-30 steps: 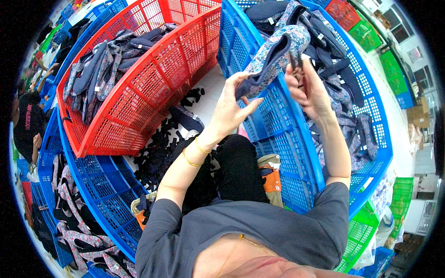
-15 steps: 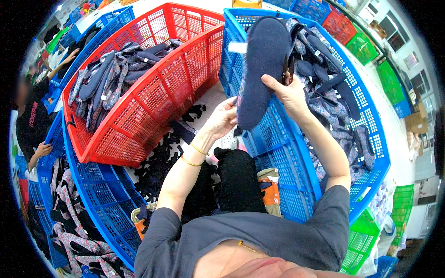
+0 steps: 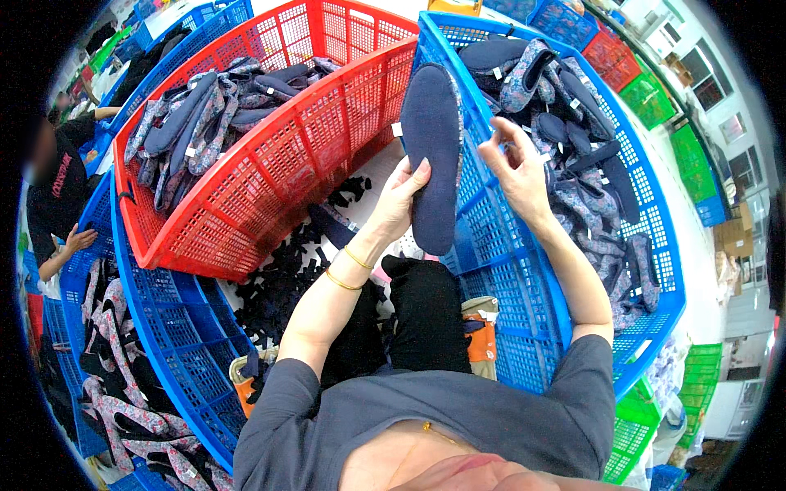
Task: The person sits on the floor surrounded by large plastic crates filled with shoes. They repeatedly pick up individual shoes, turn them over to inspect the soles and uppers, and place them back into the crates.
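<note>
A navy-soled slipper [image 3: 434, 155] stands upright in front of me, its sole turned toward me and a small white tag at its left edge. My left hand [image 3: 395, 198] is closed on its left side, thumb on the sole. My right hand [image 3: 521, 180] is raised to the right of the slipper, apart from it, fingers loosely bent and spread with nothing between them. Behind that hand a blue crate [image 3: 667, 262] holds a heap of floral and navy slippers [image 3: 585, 204]. A red crate [image 3: 270, 172] on the left holds more slippers [image 3: 196, 123].
Dark scraps [image 3: 282, 286] lie on the floor between the crates. Below the red crate is another blue crate [image 3: 180, 327], with floral pieces [image 3: 135, 409] to its left. A co-worker [image 3: 61, 188] is at the far left. Green crates [image 3: 692, 164] line the right side.
My right hand has let go of the slipper and is now empty. My left hand has taken hold of it, and it has come down and slightly left.
</note>
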A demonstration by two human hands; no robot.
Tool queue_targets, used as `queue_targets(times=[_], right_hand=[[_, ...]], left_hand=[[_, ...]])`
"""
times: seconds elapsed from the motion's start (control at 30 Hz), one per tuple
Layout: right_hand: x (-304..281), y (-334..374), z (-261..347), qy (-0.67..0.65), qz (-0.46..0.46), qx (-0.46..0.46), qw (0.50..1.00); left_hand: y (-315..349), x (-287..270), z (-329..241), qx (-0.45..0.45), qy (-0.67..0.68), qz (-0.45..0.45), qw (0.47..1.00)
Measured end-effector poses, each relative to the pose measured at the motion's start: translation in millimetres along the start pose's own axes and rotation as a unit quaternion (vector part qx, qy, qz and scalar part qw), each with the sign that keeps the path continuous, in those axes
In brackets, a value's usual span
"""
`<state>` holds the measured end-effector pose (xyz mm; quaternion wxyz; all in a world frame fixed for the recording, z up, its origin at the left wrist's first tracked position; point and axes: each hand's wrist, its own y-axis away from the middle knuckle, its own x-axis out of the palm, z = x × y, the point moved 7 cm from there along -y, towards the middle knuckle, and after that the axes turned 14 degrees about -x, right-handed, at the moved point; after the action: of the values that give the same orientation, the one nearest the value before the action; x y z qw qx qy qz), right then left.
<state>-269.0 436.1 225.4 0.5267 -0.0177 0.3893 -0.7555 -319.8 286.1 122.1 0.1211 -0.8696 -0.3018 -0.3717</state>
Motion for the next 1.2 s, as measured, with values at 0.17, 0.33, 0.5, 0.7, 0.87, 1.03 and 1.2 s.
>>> queue_targets(times=[0.17,0.33,0.5,0.7,0.87,1.03,1.2], right_hand=[[-3.9,-6.6,13.1,0.044,-0.020,-0.140,0.989],[-5.2,-10.5,13.2,0.033,0.011,-0.110,0.993],[-13.3,-11.3,5.0,-0.018,0.058,-0.064,0.996],[-18.5,-12.2,25.1,0.040,0.075,-0.107,0.991],[-29.8,-8.2,30.4,0.061,0.065,-0.151,0.984],[-74.4,-15.7,-13.2,-0.096,-0.034,0.065,0.993],[-133.0,-22.8,-126.6,0.016,-0.063,0.137,0.988]], left_hand=[[3.3,4.7,2.5,-0.032,-0.009,-0.003,0.999],[6.0,8.1,5.3,-0.043,-0.044,0.011,0.998],[7.9,2.4,2.0,-0.061,-0.082,0.020,0.995],[12.3,0.5,3.6,-0.089,-0.093,0.031,0.991],[10.9,4.0,-0.6,-0.077,-0.082,0.001,0.994],[8.0,16.8,-94.5,0.029,-0.162,-0.105,0.981],[-3.9,-89.5,-259.2,0.315,0.002,-0.193,0.929]])
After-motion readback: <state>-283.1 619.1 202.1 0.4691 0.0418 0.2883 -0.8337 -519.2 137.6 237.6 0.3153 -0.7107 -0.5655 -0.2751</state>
